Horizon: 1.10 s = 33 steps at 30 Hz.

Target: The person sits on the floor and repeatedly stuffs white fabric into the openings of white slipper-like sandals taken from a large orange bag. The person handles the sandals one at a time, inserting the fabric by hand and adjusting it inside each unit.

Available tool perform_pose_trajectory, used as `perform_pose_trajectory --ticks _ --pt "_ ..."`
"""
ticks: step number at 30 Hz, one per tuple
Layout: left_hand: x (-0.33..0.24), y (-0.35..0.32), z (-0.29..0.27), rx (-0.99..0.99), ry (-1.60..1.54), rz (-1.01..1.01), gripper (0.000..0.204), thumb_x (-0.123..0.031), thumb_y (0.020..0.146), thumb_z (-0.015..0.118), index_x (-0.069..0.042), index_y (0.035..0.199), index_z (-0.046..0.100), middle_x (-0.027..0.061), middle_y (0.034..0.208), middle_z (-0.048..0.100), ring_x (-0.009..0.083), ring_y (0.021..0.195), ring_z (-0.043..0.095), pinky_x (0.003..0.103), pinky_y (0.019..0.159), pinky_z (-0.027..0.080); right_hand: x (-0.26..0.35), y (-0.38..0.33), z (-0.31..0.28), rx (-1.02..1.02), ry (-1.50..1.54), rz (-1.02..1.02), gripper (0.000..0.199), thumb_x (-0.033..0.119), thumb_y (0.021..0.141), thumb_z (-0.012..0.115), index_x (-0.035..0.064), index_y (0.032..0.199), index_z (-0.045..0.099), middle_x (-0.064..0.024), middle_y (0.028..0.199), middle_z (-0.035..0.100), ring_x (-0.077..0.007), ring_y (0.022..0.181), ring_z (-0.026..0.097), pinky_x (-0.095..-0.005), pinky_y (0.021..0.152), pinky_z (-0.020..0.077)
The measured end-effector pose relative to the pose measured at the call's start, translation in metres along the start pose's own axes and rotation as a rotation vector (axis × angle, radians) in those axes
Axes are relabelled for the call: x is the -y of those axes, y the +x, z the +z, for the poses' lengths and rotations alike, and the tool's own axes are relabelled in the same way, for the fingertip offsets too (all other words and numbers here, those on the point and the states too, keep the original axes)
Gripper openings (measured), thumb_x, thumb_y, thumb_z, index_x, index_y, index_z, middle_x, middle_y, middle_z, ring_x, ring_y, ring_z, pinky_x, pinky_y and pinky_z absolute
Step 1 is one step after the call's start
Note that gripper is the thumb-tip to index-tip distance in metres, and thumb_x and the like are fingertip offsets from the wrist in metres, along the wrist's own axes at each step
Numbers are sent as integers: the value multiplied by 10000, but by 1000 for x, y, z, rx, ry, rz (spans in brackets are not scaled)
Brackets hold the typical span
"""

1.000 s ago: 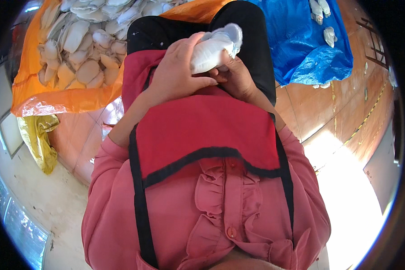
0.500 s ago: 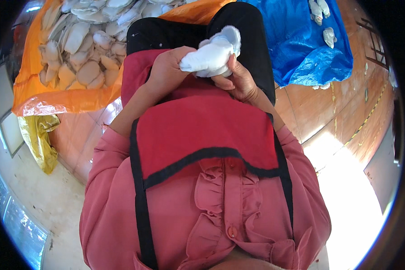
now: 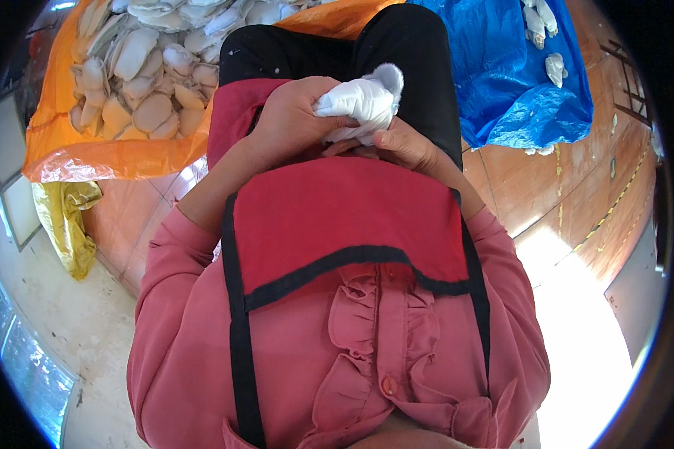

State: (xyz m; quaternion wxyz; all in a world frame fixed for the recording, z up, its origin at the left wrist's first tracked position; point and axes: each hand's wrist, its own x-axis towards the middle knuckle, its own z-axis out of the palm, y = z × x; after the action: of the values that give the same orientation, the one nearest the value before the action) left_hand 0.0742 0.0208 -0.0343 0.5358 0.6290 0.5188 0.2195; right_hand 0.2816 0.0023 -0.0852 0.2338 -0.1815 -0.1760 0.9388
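Above my lap I hold a white soft cloth bundle (image 3: 358,103) with a fluffy, rounded, greyish end at its far right. My left hand (image 3: 298,116) is closed round its left side, thumb across the lower part. At the bundle's lower right, my right hand (image 3: 412,145) grips it with the thumb on top. The right fingers are partly hidden under the bundle and behind the raised edge of the red apron (image 3: 352,217). Its exact kind does not show.
To the far left, an orange plastic sheet (image 3: 120,170) carries a large heap of flat, rounded white cloth pieces (image 3: 153,112). A blue plastic sheet (image 3: 494,82) at the far right bears several white bundles (image 3: 556,69). A crumpled yellow bag (image 3: 66,232) lies on the floor at left.
My left hand has moved right and wrapped further round the bundle. The bundle is now more bunched and slightly lower, with my right hand shifted down along it.
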Motion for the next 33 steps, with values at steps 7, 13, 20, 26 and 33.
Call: perform_pose_trajectory --ticks 7,13,20,26,33 --pt "-18 14 -8 141 371 186 324 -201 720 786 -62 982 652 103 903 660 293 834 656 368 726 520 -4 2 -21 53 -25 100 864 451 694 847 100 1369 438 -117 1240 576 -247 1065 601 -359 935 495" --pt "-20 28 1 181 566 334 268 -254 709 749 -58 844 623 130 850 647 335 793 647 426 697 516 -4 4 -36 -8 -112 101 669 439 745 811 121 1264 533 -69 1092 637 -181 940 619 -283 763 498" --pt "-15 29 -3 121 537 134 240 -303 811 636 -120 963 669 131 891 654 356 845 639 441 718 506 5 6 -12 -107 -78 38 565 392 788 777 115 1232 562 -70 1074 668 -182 891 638 -236 641 429" --pt "-14 20 -11 -29 565 259 155 -292 773 665 -142 807 661 111 756 671 333 716 661 461 609 511 6 4 -13 -39 -350 -11 622 204 802 763 29 1337 498 -112 1263 618 -197 1130 590 -301 957 448" --pt "8 32 -18 221 469 401 76 -188 720 681 -147 773 644 94 742 636 328 727 637 429 638 495 -2 10 -24 43 -637 141 531 183 866 726 53 1334 512 -71 1277 586 -186 1202 522 -320 1039 394"
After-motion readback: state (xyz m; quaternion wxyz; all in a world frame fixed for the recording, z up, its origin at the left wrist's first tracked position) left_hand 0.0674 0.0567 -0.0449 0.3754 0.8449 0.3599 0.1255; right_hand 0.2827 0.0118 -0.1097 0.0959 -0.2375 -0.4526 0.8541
